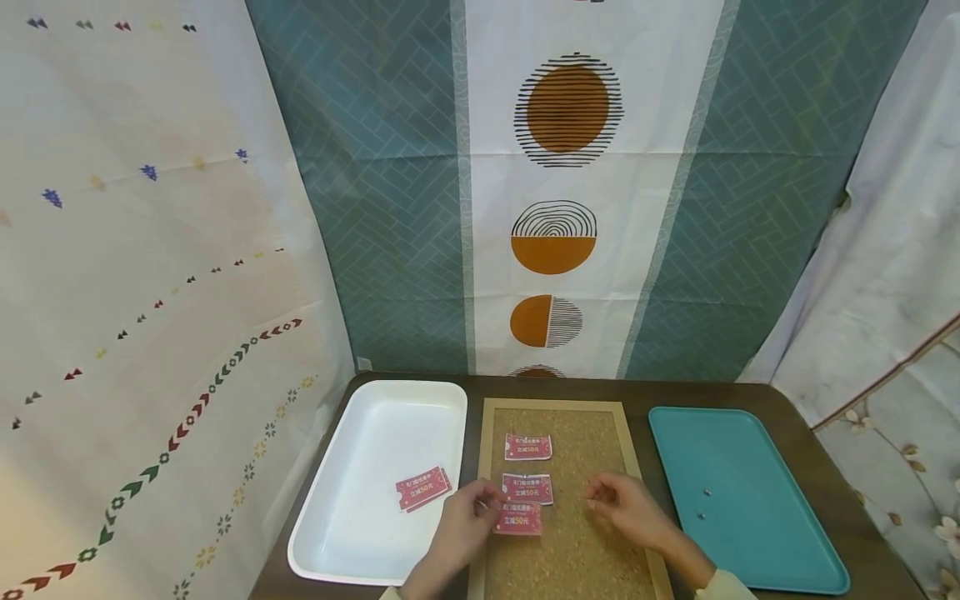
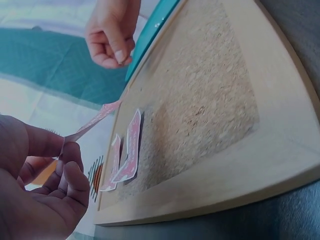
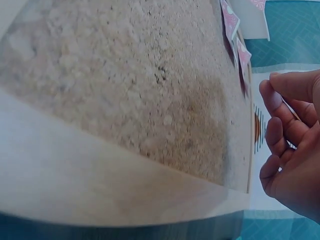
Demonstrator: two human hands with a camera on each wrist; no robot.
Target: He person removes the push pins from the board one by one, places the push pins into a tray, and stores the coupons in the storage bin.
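Observation:
My left hand pinches a pink paper coupon by its left edge, over the corkboard. In the head view this coupon overlaps the bottom of another coupon on the board; the left wrist view shows it raised off the cork. Higher up lies one more coupon, in line with the others. Over the board's right side, my right hand has its fingers curled, with thumb and index fingertips together. Whether something small sits between those fingertips cannot be seen.
To the left stands a white tray with overlapping pink coupons in it. A teal tray on the right holds a few tiny shiny pieces. The dark table ends at hanging curtains.

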